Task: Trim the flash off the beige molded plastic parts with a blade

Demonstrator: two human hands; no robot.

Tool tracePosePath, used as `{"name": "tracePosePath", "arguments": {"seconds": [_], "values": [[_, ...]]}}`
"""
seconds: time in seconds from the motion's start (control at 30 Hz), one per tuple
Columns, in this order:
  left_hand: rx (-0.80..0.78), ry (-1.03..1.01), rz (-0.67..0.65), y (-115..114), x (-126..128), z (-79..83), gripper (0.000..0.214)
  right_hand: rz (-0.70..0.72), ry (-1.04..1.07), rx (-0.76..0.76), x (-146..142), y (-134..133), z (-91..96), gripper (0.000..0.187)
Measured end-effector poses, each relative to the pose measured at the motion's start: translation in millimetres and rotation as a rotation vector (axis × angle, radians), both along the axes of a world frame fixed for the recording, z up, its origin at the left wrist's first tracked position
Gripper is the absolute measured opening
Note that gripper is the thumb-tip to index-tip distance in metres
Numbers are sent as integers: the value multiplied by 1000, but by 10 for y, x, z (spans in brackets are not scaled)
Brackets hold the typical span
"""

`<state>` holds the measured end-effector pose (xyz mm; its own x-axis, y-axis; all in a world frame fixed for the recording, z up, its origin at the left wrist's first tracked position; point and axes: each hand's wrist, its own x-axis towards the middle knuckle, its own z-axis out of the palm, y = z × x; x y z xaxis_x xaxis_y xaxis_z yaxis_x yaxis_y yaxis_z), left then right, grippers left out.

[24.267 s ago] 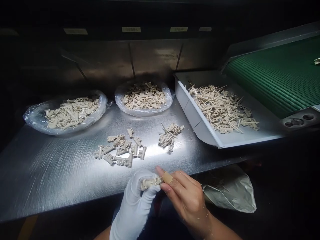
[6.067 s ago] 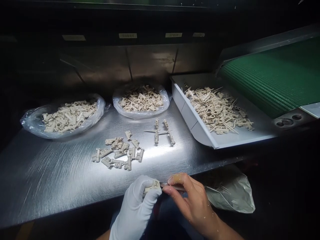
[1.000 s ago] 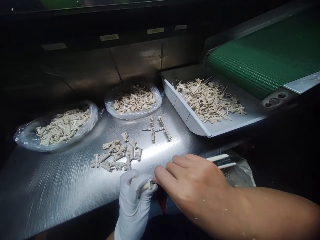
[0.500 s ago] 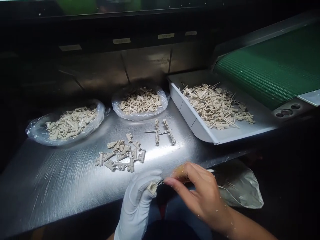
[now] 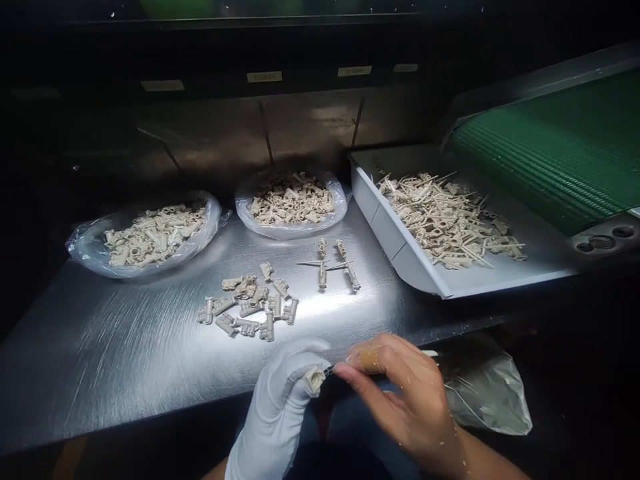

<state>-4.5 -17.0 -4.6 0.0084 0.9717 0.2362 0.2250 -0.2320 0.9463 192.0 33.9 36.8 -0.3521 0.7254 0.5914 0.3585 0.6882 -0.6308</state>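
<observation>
Pulled my right hand back beside my gloved left hand | left fingers gripped molded plastic part | right fingers pinched small knife

White-gloved left hand at seven o'clock, fingers curled; bare right hand at five o'clock, fingers bent inward, just beside it.

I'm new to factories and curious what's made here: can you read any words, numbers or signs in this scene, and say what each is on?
First label on the dark strip: too blurred to read.
Second label: too blurred to read.
Third label: too blurred to read.
Fourth label: too blurred to read.
Nothing else shows readable text.
</observation>
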Motion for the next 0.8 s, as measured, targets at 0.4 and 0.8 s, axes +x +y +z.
{"name": "tracePosePath", "arguments": {"seconds": [0.4, 0.8], "values": [[-215, -179, -244, 83, -20, 97, 24, 117, 74, -375, 36, 8, -44, 18], [190, 170, 6, 171, 27, 23, 35, -113, 217, -554, -41, 192, -273, 33]]}}
